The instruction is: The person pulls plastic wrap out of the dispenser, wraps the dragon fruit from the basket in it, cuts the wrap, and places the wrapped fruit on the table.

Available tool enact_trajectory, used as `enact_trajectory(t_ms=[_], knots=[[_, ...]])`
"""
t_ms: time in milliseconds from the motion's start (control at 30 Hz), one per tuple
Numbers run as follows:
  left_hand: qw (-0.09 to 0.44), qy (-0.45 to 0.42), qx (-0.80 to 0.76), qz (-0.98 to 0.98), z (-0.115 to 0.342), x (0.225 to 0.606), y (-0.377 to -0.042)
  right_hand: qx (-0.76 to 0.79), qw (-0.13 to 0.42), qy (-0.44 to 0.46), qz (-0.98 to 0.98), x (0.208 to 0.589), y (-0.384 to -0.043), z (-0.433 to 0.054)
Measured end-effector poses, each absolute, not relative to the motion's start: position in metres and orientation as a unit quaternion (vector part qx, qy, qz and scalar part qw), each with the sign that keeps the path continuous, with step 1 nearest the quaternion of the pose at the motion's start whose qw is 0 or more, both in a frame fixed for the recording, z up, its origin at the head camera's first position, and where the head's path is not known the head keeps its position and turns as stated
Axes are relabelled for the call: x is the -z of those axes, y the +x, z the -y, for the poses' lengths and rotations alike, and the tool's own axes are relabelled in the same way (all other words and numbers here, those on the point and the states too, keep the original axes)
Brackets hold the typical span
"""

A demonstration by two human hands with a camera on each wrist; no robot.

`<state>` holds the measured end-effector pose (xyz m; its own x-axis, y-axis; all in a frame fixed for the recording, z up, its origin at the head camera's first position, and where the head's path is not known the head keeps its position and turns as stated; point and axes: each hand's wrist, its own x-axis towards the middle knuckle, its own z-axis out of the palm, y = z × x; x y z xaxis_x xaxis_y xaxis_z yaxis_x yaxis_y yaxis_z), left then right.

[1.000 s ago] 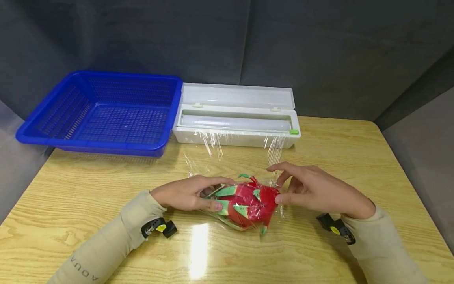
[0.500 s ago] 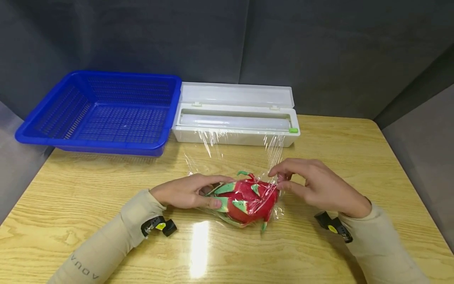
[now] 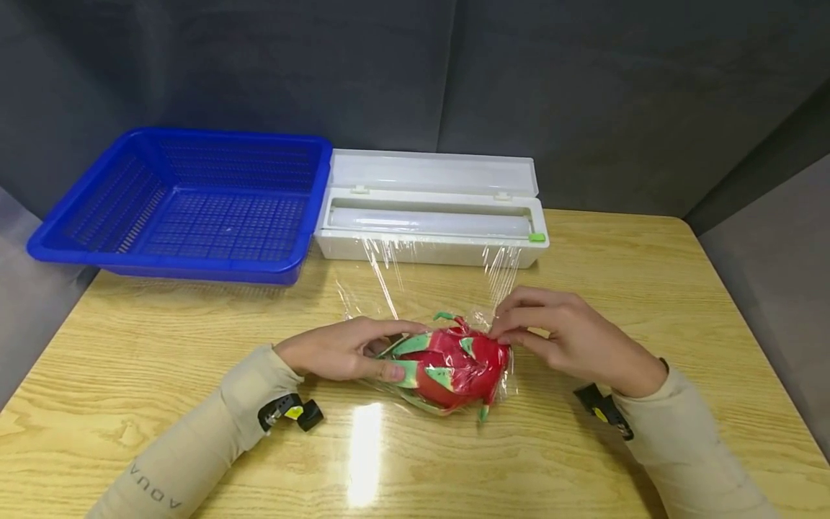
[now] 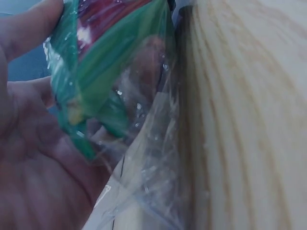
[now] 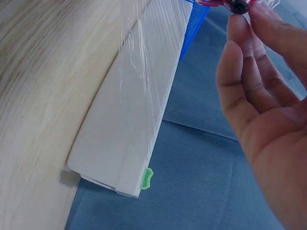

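Observation:
A red dragon fruit with green scales (image 3: 447,367) lies on its side, covered in clear cling film (image 3: 394,299). My left hand (image 3: 344,352) holds its left end, the thumb on the near side and the fingers around the far side. In the left wrist view, crumpled film covers the green scale tips (image 4: 110,62) beside the palm. At the fruit's right end my right hand (image 3: 570,335) pinches the film between thumb and curled fingers. The right wrist view shows the fingertips right at the fruit's dark end (image 5: 237,5).
Behind the fruit stands a white cling film dispenser (image 3: 431,254), lid raised, with a film roll (image 3: 431,222) inside and a green slider (image 3: 537,238). The film stretches from it to the fruit. Left of it is a blue plastic basket (image 3: 201,268) on the wooden table (image 3: 635,288).
My right hand has shifted slightly left and its loosely spread fingers have drawn together onto the film at the fruit's right end. The left hand keeps its hold.

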<state>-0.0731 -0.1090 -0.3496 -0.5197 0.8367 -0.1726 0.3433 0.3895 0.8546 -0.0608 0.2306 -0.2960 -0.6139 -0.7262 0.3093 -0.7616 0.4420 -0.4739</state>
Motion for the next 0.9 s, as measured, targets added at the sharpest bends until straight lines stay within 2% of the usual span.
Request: enact_trajectory(t_ms=[100,333,533,900], knots=[[0.313,0.378,-0.403,-0.772,0.109,0.350,-0.073,-0.277,0.039,0.452,0.847,0.297,-0.060,-0.230],[0.307,0.382,-0.403,-0.773,0.109,0.352,-0.072,-0.205,0.000,0.424,0.882,0.291,-0.051,-0.225],[0.312,0.384,-0.410,-0.766,0.108,0.353,-0.073,-0.170,0.038,0.452,0.875,0.292,-0.047,-0.223],[0.314,0.388,-0.414,-0.761,0.108,0.353,-0.073,-0.167,0.008,0.447,0.879,0.288,-0.042,-0.223]])
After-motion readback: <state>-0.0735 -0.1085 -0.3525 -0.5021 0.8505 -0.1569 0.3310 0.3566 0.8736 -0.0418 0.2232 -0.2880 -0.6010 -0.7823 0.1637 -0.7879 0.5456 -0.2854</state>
